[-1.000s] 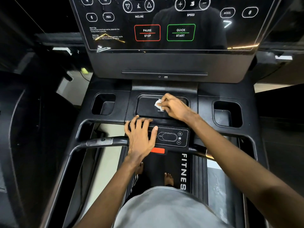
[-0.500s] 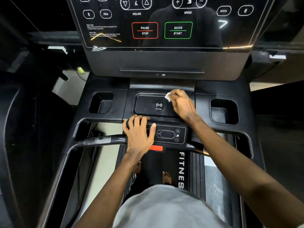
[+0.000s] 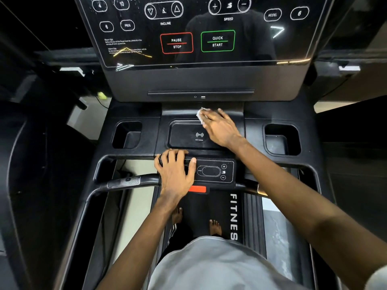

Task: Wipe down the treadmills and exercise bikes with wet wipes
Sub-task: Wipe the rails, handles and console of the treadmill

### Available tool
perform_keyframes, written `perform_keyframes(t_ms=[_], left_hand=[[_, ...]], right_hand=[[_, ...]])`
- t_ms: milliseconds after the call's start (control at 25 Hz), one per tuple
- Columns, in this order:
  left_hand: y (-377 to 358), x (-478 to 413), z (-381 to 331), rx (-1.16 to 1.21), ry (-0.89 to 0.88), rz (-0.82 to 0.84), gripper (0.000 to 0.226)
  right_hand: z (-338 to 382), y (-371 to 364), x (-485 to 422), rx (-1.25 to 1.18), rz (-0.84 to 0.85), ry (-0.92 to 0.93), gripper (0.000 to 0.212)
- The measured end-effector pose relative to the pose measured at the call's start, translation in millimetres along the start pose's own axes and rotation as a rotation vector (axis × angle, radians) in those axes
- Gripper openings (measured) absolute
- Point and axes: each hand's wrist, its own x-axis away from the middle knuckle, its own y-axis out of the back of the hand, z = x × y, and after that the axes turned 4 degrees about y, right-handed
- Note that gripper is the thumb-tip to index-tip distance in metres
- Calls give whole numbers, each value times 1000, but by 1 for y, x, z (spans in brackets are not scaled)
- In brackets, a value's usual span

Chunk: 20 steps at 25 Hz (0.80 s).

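Right hand (image 3: 222,128): my flat fingers press wipe (image 3: 201,116), twelve o'clock of pad (image 3: 184,137).
Left hand (image 3: 176,172): flat, empty, beside speed buttons (image 3: 223,172).
Risk: my lean could press them.

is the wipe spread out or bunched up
Bunched up: the wet wipe is a small crumpled wad pressed under the right hand.
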Motion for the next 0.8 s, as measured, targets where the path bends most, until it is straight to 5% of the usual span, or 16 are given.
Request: perform_keyframes(t_ms=[200,480,720,800], left_hand=[[7,-12,0,-58,-118,144,51],[8,-14,-4,-30,-127,153,53],[8,-18,-20,-59,-173,218,61],[8,-20,-25,-55,-203,223,62]], right_hand=[[-6,-1,36,41,13,-210,59],[4,6,4,94,161,-44,68],[-23,8,64,-55,-43,-356,58],[-27,10,82,-122,-60,-321,52]])
